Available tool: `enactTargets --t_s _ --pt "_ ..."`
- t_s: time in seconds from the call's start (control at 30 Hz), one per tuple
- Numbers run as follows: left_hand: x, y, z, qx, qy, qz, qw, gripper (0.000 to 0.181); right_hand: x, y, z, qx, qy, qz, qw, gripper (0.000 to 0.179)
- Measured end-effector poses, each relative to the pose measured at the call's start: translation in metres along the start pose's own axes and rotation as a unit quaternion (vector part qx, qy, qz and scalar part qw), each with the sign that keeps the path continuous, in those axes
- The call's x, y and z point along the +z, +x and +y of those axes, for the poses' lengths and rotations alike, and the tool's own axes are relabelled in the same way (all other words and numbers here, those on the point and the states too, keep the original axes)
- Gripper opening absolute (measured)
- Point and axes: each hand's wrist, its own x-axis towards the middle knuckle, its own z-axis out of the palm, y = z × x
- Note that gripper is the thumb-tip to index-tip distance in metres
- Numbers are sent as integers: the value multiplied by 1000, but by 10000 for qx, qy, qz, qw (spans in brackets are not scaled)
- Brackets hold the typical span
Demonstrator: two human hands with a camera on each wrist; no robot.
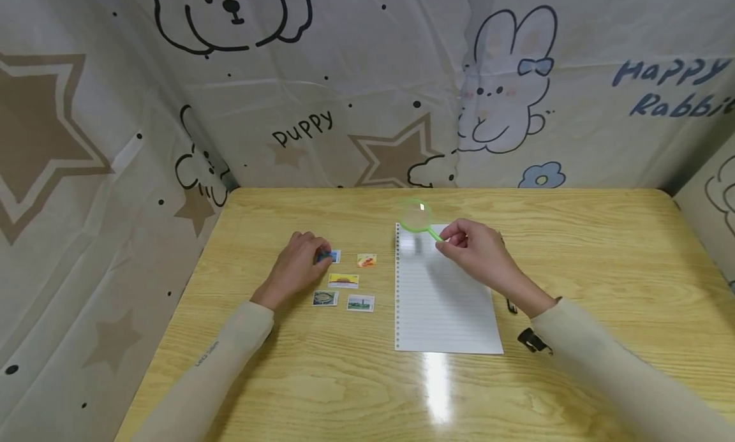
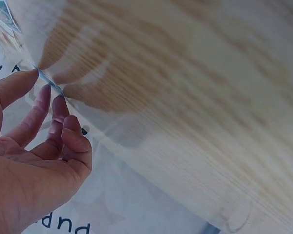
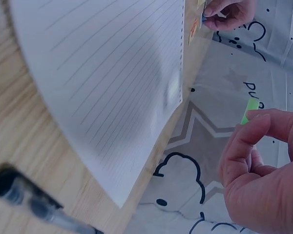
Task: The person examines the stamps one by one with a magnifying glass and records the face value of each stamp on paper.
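My left hand (image 1: 301,263) pinches a small blue picture stamp (image 1: 335,256) at the tabletop, its thumb and fingertips on the edges and covering part of it. Near it lie a yellow-orange stamp (image 1: 366,261), a yellow stamp with a building (image 1: 343,280), a dark stamp with a round shape (image 1: 325,298) and a green landscape stamp (image 1: 360,303). My right hand (image 1: 479,250) grips a green magnifying glass (image 1: 416,215) by its handle (image 3: 250,110), thumb against fingers. The lens is held above the far left corner of a lined sheet of paper (image 1: 445,321).
A pen (image 3: 39,207) with a black end lies right of the paper, mostly hidden under my right forearm in the head view. Closer to me is a small black clip-like object (image 1: 533,340). Printed cloth (image 1: 367,97) hangs along the table's far and side edges.
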Motion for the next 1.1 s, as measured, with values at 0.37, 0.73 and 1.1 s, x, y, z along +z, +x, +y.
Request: enactTargets --t_s 0.37,0.73,1.1 --pt "-3 6 4 -45 89 -152 9998 15 25 11 -16 -214 43 -285 9994 15" --pt "-4 4 1 -23 61 -208 9998 16 58 17 -31 -240 300 -361 9986 12" --pt "-4 4 -1 -109 -84 -224 9997 15 79 21 -34 -622 187 -589 9961 10"
